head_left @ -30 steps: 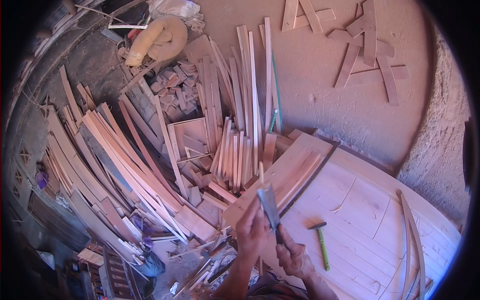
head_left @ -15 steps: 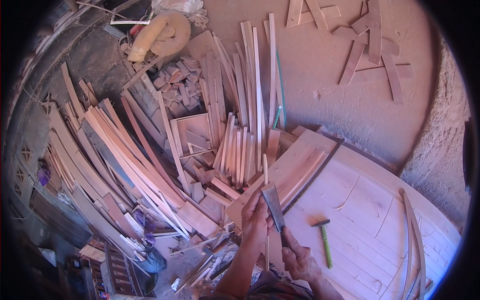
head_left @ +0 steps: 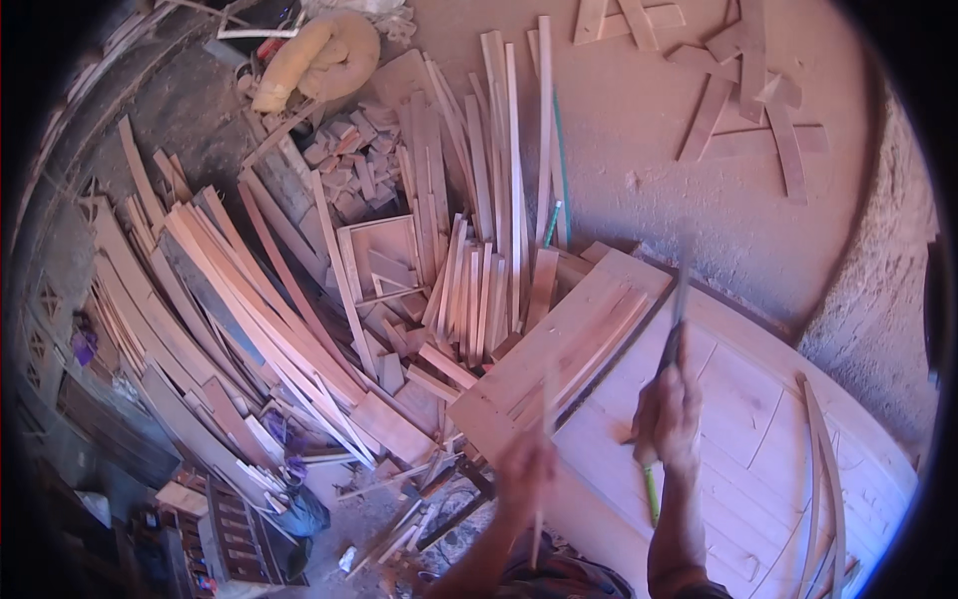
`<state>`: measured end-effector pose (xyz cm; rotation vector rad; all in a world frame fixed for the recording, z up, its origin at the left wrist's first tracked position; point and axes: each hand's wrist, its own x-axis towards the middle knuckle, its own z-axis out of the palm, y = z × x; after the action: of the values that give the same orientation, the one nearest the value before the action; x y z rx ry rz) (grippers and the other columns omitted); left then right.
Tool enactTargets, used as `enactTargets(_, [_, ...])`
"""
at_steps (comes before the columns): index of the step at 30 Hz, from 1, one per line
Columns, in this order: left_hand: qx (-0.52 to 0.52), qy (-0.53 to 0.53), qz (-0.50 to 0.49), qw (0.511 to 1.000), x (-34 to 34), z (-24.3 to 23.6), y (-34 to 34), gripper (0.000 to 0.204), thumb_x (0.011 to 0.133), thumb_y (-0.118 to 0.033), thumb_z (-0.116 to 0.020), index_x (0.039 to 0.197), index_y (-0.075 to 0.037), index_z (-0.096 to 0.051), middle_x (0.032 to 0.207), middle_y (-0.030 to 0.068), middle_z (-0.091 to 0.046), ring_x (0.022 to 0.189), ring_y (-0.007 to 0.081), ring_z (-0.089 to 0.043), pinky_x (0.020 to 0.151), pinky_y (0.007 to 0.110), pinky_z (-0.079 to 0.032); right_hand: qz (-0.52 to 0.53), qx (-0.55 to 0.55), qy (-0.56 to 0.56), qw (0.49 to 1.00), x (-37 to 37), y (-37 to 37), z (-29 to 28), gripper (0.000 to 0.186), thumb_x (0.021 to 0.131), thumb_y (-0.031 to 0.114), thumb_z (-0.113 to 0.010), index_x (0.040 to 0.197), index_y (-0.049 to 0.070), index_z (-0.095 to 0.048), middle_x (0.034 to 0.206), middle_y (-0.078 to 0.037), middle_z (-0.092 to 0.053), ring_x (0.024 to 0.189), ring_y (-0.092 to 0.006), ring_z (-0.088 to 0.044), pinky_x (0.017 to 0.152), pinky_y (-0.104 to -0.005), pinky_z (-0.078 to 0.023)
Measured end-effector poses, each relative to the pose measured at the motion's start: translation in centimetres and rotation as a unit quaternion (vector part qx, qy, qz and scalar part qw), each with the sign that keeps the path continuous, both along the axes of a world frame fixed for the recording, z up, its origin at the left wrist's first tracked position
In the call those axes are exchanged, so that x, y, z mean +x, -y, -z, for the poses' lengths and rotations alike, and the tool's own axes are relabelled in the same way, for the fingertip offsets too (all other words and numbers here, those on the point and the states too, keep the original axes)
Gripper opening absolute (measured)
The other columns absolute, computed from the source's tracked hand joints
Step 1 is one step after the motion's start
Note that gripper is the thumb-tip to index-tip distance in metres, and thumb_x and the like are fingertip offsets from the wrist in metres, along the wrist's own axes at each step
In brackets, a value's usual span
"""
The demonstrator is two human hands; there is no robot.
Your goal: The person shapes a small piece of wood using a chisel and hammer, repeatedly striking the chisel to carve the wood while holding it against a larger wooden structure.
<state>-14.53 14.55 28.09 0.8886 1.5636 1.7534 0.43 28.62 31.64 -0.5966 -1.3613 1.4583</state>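
My left hand (head_left: pixel 524 474), blurred, is closed round a thin upright wooden stick (head_left: pixel 549 389) below the middle of the view. Right of it, my right hand (head_left: pixel 669 409) grips the dark handle of a flat metal tool (head_left: pixel 683 275), which points upward, away from the stick, its blade smeared by motion. Beneath that hand a green-handled hammer (head_left: pixel 650 494), its head mostly hidden, lies on a pale grooved wooden panel (head_left: pixel 763 384). A wooden board (head_left: pixel 499 399) along the panel's left part carries narrow strips.
Long planks (head_left: pixel 259 299), offcuts (head_left: pixel 349 165) and upright battens (head_left: pixel 514 170) crowd the left and middle. A coiled yellowish hose (head_left: pixel 324 60) lies at the back, a slatted wooden item (head_left: pixel 235 529) at lower left. Flat pieces (head_left: pixel 738 90) lie upper right; bent strips (head_left: pixel 818 469) rest on the panel's right.
My right hand has swung up and right with the metal tool, away from the stick, and now covers the hammer's head. My left hand has shifted slightly right and down, still holding the stick.
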Motion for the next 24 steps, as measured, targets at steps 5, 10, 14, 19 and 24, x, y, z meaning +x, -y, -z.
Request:
enactTargets(5, [0.109, 0.039, 0.025, 0.993, -2.4, -4.5, -4.5, 0.038, 0.108, -0.019, -0.043, 0.144, -0.008, -0.048, 0.077, -0.0013, -0.054, 0.050, 0.0032, -0.042, 0.044, 0.019, -0.036, -0.177, -0.006, 0.183, 0.967, 0.3, 7.1, 3.6, 0.058, 0.102, 0.017, -0.048, 0.157, 0.016, -0.030, 0.069, 0.002, -0.052, 0.058, -0.0054, -0.050, 0.056, -0.0283, -0.051])
enactTargets(10, [0.130, 0.023, 0.023, 0.991, -3.3, -3.6, -5.3, 0.036, 0.109, -0.019, -0.042, 0.142, -0.008, -0.050, 0.075, -0.0034, -0.052, 0.050, 0.0015, -0.039, 0.043, 0.018, -0.033, -0.181, 0.063, 0.198, 0.961, -0.2, 9.1, 4.9, 0.059, 0.103, 0.018, -0.048, 0.158, 0.013, -0.026, 0.067, -0.001, -0.058, 0.055, -0.0109, -0.059, 0.056, -0.0301, -0.052])
enactTargets(14, [0.151, -0.027, 0.011, 0.988, -2.9, -3.0, -4.5, 0.035, 0.108, -0.015, -0.044, 0.140, -0.005, -0.051, 0.075, -0.0045, -0.051, 0.056, 0.0006, -0.039, 0.046, 0.017, -0.032, -0.168, 0.093, 0.192, 0.962, -0.3, 8.9, 5.2, 0.059, 0.103, 0.017, -0.049, 0.158, 0.013, -0.027, 0.065, -0.001, -0.057, 0.053, -0.0104, -0.059, 0.054, -0.0304, -0.052])
enactTargets(19, [0.158, -0.018, -0.025, 0.987, -2.4, -4.0, -3.2, 0.035, 0.107, -0.013, -0.046, 0.140, -0.004, -0.051, 0.076, -0.0051, -0.049, 0.060, 0.0012, -0.040, 0.050, 0.018, -0.032, -0.153, 0.133, 0.177, 0.963, -1.8, 8.2, 5.2, 0.057, 0.102, 0.017, -0.052, 0.154, 0.011, -0.032, 0.077, -0.004, -0.059, 0.064, -0.0138, -0.061, 0.062, -0.0319, -0.053])
enactTargets(24, [0.110, -0.004, 0.036, 0.993, -1.1, -0.6, -0.8, 0.042, 0.102, -0.006, -0.050, 0.144, -0.006, -0.051, 0.075, -0.0064, -0.050, 0.061, 0.0021, -0.041, 0.053, 0.018, -0.036, 0.103, 0.358, 0.209, 0.904, -2.3, 2.9, 6.6, 0.044, 0.100, 0.027, -0.057, 0.135, 0.001, -0.051, 0.095, -0.008, -0.054, 0.081, -0.0196, -0.060, 0.069, -0.0300, -0.050])
